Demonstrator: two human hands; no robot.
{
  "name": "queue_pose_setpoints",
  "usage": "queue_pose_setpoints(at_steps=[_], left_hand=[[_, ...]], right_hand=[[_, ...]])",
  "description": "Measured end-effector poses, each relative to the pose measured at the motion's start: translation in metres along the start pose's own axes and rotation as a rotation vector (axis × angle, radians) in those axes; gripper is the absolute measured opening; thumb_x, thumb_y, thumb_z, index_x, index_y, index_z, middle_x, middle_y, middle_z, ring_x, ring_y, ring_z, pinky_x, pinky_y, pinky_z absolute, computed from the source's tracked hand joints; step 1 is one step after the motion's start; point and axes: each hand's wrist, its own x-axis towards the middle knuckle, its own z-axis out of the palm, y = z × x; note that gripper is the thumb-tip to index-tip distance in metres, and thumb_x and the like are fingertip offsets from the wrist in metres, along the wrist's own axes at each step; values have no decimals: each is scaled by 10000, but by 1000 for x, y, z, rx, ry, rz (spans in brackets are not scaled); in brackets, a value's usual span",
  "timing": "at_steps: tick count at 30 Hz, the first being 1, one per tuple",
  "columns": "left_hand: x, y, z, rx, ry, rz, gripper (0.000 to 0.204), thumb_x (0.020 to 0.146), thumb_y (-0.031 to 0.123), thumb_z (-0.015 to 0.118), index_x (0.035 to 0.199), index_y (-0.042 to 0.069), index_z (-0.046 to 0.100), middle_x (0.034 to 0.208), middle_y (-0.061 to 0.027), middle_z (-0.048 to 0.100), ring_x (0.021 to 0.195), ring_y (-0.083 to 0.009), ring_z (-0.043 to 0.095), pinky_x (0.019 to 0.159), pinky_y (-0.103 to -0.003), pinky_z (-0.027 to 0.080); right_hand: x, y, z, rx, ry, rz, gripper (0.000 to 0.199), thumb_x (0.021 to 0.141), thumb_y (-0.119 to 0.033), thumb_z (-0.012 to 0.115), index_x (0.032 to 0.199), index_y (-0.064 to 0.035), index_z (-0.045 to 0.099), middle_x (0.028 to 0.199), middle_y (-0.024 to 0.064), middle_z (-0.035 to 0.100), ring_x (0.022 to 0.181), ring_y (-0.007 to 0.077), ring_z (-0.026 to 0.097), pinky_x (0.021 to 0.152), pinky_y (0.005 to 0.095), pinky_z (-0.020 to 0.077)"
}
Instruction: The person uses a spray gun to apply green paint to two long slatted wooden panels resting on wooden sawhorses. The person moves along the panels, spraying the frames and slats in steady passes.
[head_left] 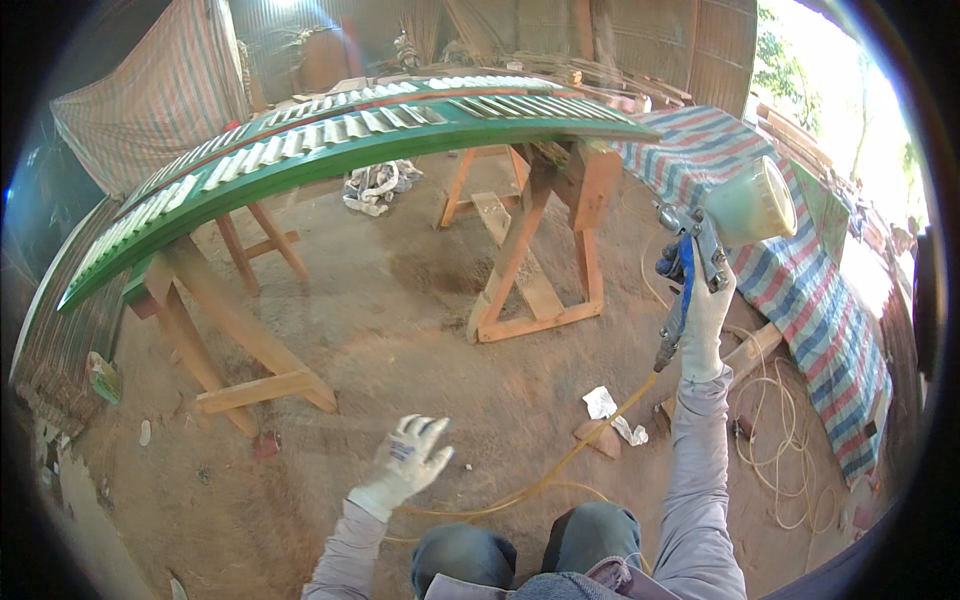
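Note:
In my gloved right hand [708,305] is a spray gun [688,275], raised at the right with its pale cup [752,205] tilted to the side. A yellow air hose [570,455] runs from the gun's handle down to the floor and past my knees. My left hand [405,462], in a white glove, hangs low over the floor with fingers apart and nothing in them. Ahead, a green-framed louvered shutter panel [330,145] with whitish slats lies flat across wooden trestles, apart from both hands. A second louvered panel seems to lie just behind it.
One wooden trestle [235,340] stands at the left, another [535,270] near the middle. Striped sheeting [800,310] covers things at the right, beside coiled hose [790,450]. White crumpled scraps [612,412] lie on the dirt floor. A bundle of cloth or plastic [380,185] sits beneath the panels.

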Motion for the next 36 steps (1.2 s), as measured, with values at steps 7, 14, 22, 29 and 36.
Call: queue_pose_setpoints(at_steps=[7, 14, 22, 29, 36], left_hand=[[34, -86, -53, -570, 84, -406, 514, 950, 295, 673, 1406, 101, 537, 1257, -149, 630, 1229, -342, 555, 1022, -449, 479], [170, -50, -20, -49, 275, 106, 475, 929, 282, 686, 1348, 81, 585, 1204, -126, 657, 1163, -321, 592, 992, -449, 490], [293, 29, -55, 316, 422, 218, 431, 971, 357, 602, 1296, 74, 588, 1182, -146, 639, 1165, -346, 562, 1001, -507, 456], [423, 49, -127, 521, 766, 272, 212, 908, 273, 678, 1022, 105, 737, 966, -98, 739, 982, -309, 665, 917, -458, 502], [570, 49, -140, 571, 212, -342, 493, 955, 543, 572, 1341, 240, 628, 1366, -114, 627, 1266, -323, 574, 1063, -435, 431]], right_hand=[[-17, -39, 45, 70, 43, -23, 344, 1021, -42, 579, 1362, -6, 599, 960, 42, 709, 788, 92, 668, 682, 239, 539], [-28, -24, 11, 79, 214, -12, 377, 1018, -32, 569, 1393, 3, 565, 954, 72, 708, 758, 116, 675, 635, 231, 534], [5, 42, -84, -136, 127, -96, 384, 1006, 5, 542, 1390, 21, 561, 979, 76, 696, 768, 102, 645, 652, 227, 511], [24, 103, -164, -208, 176, 49, 376, 1010, -21, 549, 1382, 34, 557, 927, 37, 657, 770, 89, 609, 669, 221, 467], [32, 137, -213, -205, 166, 217, 364, 1017, -22, 536, 1372, 55, 546, 954, 50, 652, 780, 102, 592, 680, 231, 470]])
